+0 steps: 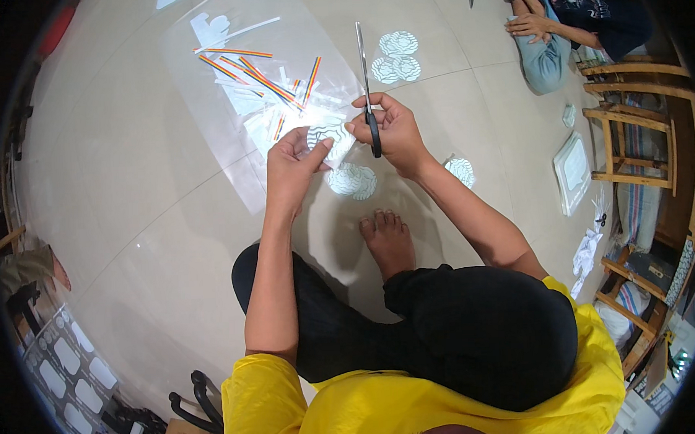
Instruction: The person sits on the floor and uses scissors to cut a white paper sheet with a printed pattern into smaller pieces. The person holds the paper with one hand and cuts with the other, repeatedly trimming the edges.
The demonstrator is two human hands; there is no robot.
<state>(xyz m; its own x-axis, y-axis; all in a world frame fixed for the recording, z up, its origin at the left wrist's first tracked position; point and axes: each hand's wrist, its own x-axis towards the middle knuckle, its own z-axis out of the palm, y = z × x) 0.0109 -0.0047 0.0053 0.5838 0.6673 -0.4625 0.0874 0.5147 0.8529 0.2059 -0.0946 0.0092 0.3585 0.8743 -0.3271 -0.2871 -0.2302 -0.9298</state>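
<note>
My left hand (290, 164) pinches a piece of white paper with wavy green lines (331, 133), its thumb lying on top. My right hand (397, 137) is closed round the black handles of a pair of scissors (365, 79), whose blades point away from me. Its fingertips also meet the right edge of the paper. Just below the hands, round wavy-patterned paper cutouts (352, 182) overlap on the floor. More such cutouts (395, 56) lie beyond the scissors, and another cutout (461, 172) rests beside my right forearm.
A clear plastic sheet (198, 107) on the tiled floor carries rainbow-striped strips (238, 52) and white paper scraps. Another person (544, 38) sits at the far right. Wooden chairs (636, 146) and a stack of white sheets (572, 172) stand along the right side. My bare foot (389, 246) is near the cutouts.
</note>
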